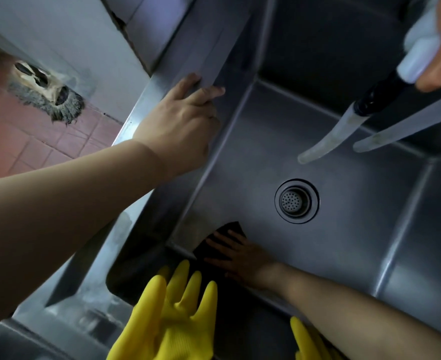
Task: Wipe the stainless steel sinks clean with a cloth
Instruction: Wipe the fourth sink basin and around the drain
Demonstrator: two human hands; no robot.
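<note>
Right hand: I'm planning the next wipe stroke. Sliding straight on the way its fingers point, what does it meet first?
Probably the sink's left wall; the right hand presses the dark cloth, fingers pointing up-left. Depth is unclear.

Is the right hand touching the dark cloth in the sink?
Touching. The head view shows the right hand lying flat on the dark cloth, fingers spread across it, pressing it against the sink floor.
</note>
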